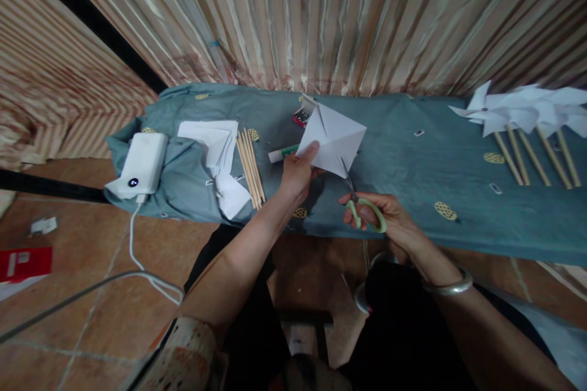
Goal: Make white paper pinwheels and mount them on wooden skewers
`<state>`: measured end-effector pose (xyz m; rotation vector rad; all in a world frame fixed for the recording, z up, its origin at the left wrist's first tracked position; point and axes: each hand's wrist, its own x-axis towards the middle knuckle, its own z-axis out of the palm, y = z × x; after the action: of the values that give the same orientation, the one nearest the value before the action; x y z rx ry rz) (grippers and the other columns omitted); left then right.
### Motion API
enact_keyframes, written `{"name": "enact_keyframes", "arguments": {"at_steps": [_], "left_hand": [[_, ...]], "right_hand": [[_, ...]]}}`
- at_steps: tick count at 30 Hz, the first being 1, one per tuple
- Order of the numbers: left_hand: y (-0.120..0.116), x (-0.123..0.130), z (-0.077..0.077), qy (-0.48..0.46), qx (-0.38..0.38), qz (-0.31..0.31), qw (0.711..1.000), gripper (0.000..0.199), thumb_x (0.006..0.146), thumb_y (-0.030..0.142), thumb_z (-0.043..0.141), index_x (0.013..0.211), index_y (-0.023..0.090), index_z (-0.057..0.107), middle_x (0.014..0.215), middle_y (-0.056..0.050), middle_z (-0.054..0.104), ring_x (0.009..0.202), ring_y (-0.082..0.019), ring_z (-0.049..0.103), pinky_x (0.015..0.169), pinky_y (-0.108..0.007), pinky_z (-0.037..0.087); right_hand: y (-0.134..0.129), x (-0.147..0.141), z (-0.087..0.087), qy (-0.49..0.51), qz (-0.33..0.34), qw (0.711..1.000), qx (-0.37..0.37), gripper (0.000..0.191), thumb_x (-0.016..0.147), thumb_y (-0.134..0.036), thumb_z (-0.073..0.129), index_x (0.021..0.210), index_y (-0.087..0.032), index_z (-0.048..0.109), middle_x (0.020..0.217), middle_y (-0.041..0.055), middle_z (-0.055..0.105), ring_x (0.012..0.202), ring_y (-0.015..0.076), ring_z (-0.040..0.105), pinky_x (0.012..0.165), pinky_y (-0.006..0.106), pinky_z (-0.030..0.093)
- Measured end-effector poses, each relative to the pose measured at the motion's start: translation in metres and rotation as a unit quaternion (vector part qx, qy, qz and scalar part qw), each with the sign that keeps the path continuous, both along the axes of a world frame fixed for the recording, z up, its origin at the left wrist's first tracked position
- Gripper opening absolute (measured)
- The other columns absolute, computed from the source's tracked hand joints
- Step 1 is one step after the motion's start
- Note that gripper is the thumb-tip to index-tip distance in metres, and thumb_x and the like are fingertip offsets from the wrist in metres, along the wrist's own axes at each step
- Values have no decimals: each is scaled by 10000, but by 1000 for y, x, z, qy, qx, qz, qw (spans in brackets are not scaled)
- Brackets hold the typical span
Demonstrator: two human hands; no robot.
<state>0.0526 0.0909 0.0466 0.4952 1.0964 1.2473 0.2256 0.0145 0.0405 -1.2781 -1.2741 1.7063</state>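
Observation:
My left hand (298, 171) pinches a square sheet of white paper (337, 134) at its near-left edge, thumb on top. The paper is creased, with a slit running in from its far-left side. My right hand (380, 214) grips scissors (376, 212) with pale green handles, fingers in the loops. Their blades meet the paper near its closest corner. Partly under the paper lie a green and white tube (282, 153) and a small red container (301, 116) holding small dark bits. Left of my hand lie several wooden sticks (250, 168).
White paper sheets (211, 140) and a folded piece (232, 195) lie left of the sticks. A white power bank (144, 165) with a cable (132, 238) sits at the left end of the cloth-covered table (403, 159). Paper pinwheels (527, 113) on sticks lie at right. A curtain (293, 24) hangs behind.

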Motion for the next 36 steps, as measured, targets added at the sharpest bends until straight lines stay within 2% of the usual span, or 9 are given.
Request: {"name": "enact_keyframes", "arguments": {"at_steps": [7, 13, 18, 26, 31, 36], "left_hand": [[0, 0, -1, -3, 1, 9, 1000, 151, 831, 270, 709, 790, 140, 644, 737, -68, 688, 844, -243, 707, 741, -347, 552], [0, 1, -1, -4, -1, 8, 1000, 230, 772, 340, 775, 796, 150, 648, 728, -70, 688, 859, -258, 702, 740, -361, 557], [-1, 1, 1, 1, -7, 11, 1000, 138, 841, 255, 698, 771, 145, 652, 705, -53, 671, 780, -219, 698, 729, -337, 549], [-1, -1, 0, -2, 1, -1, 1000, 179, 804, 303, 731, 800, 144, 648, 764, -67, 698, 832, -234, 703, 777, -376, 565], [-1, -1, 0, -16, 4, -1, 1000, 121, 854, 239, 659, 784, 142, 644, 737, -58, 694, 841, -222, 710, 808, -375, 577], [0, -1, 0, -26, 4, 5, 1000, 157, 782, 262, 742, 784, 137, 649, 738, -63, 706, 926, -253, 712, 855, -395, 578]], "right_hand": [[0, -1, -3, 9, -1, 1000, -6, 503, 673, -620, 780, 931, -190, 739, 687, 29, 695, 568, 108, 591, 493, 209, 445], [0, 0, -4, 0, -7, 1000, 7, 506, 679, -615, 778, 940, -184, 744, 687, 40, 695, 555, 125, 592, 472, 233, 452], [1, 0, -2, -3, -4, 1000, 3, 485, 683, -601, 781, 926, -183, 743, 676, 33, 691, 548, 118, 592, 462, 222, 453], [-1, -2, 0, -9, -19, 1000, 0, 451, 675, -570, 800, 909, -188, 745, 657, 16, 674, 542, 111, 583, 467, 220, 457], [0, -3, 2, -8, -22, 1000, -4, 455, 647, -575, 815, 878, -190, 741, 637, 3, 654, 529, 103, 567, 468, 219, 454], [1, -3, 1, -19, -12, 1000, 4, 432, 654, -569, 811, 872, -202, 746, 620, -8, 635, 519, 103, 550, 458, 225, 450]]}}
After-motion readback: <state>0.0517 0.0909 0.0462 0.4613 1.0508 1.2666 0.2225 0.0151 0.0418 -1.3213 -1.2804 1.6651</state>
